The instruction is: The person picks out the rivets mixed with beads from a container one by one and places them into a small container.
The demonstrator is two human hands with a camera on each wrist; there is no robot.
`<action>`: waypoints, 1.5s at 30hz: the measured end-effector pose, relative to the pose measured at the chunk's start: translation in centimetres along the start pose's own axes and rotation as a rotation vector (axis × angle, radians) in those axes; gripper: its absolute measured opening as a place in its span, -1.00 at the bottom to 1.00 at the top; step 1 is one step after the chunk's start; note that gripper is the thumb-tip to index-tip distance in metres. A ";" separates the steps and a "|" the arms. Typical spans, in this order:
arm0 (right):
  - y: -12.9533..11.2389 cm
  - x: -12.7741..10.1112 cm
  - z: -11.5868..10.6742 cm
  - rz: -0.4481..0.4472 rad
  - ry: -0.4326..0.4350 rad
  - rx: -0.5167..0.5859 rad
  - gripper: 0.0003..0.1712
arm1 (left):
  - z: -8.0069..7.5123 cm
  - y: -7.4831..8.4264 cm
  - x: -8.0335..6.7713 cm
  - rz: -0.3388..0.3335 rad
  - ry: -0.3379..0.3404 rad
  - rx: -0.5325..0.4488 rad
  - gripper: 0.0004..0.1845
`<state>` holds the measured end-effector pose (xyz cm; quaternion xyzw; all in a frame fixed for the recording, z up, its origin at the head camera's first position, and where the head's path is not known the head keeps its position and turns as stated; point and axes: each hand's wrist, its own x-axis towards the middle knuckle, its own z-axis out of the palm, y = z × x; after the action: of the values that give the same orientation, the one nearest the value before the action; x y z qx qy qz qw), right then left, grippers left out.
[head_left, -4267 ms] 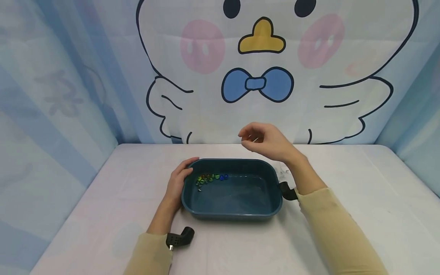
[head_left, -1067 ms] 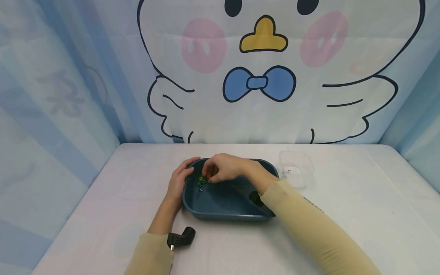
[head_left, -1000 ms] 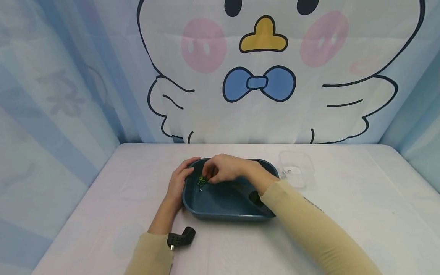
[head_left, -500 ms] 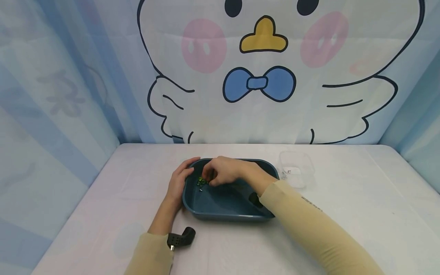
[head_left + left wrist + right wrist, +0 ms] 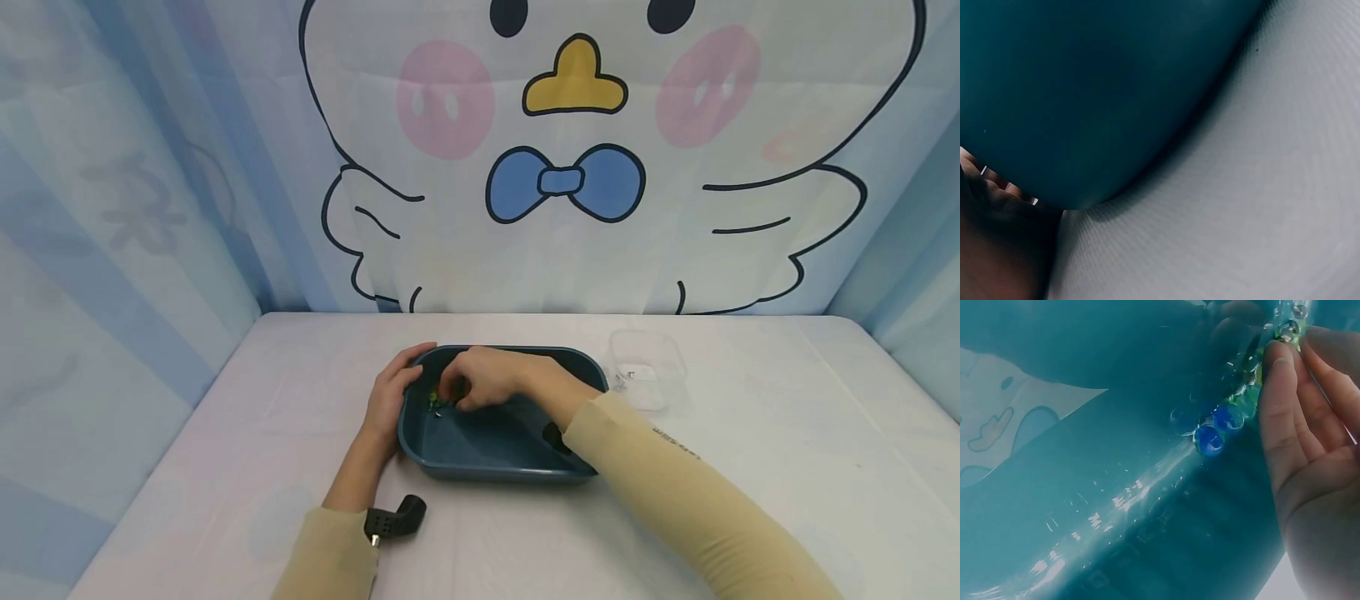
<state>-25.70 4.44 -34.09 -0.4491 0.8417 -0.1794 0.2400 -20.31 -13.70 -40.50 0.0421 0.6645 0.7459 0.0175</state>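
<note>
A deep dark-teal plastic tray (image 5: pixel 502 475) holds several glass marbles along its far left side. My left hand (image 5: pixel 390 387) grips the tray's left end, thumb at the rim and fingers along the outer wall. My right hand (image 5: pixel 483 379) reaches down into the tray with fingers curled. In the right wrist view, the fingertips close around a clear, greenish marble (image 5: pixel 1289 329) in the cluster. Two blue marbles (image 5: pixel 1210 440) lie just beside these fingers, against the tray wall. Green marbles (image 5: pixel 435 402) show left of the right hand in the head view; the hand hides others.
A clear plastic box (image 5: pixel 648 358) stands behind and right of the tray, with a small shiny piece in it. The table (image 5: pixel 750 392) has a white cloth. Behind it hangs a curtain (image 5: pixel 465 250) with a cartoon bird. Black camera mounts sit on both wrists.
From above the far rim, my right hand has come down into the tray among the marbles; over the last second it shifts slightly nearer. The left hand stays on the tray.
</note>
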 end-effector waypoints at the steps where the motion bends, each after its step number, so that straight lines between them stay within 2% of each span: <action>1: 0.0 0.0 0.0 -0.001 -0.004 -0.005 -0.75 | 0.0 0.0 0.0 0.000 0.000 -0.001 -0.51; 8: 0.0 0.2 0.3 -0.008 -0.024 -0.023 -0.76 | 0.0 -0.1 0.0 0.001 -0.004 0.005 -0.50; 14: 0.0 0.2 0.4 -0.020 -0.004 -0.030 -0.80 | 0.0 0.0 0.0 0.000 0.004 0.016 -0.50; 29: 0.0 0.5 0.5 0.010 -0.005 -0.040 -0.74 | 0.0 0.0 0.0 -0.001 0.006 -0.014 -0.51; 45: -0.3 0.4 0.6 0.053 -0.021 -0.063 -0.89 | 0.0 0.0 0.0 -0.021 0.009 -0.019 -0.50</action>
<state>-25.34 3.86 -34.56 -0.4359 0.8559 -0.1416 0.2393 -20.36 -13.66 -40.49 0.0317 0.6578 0.7521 0.0228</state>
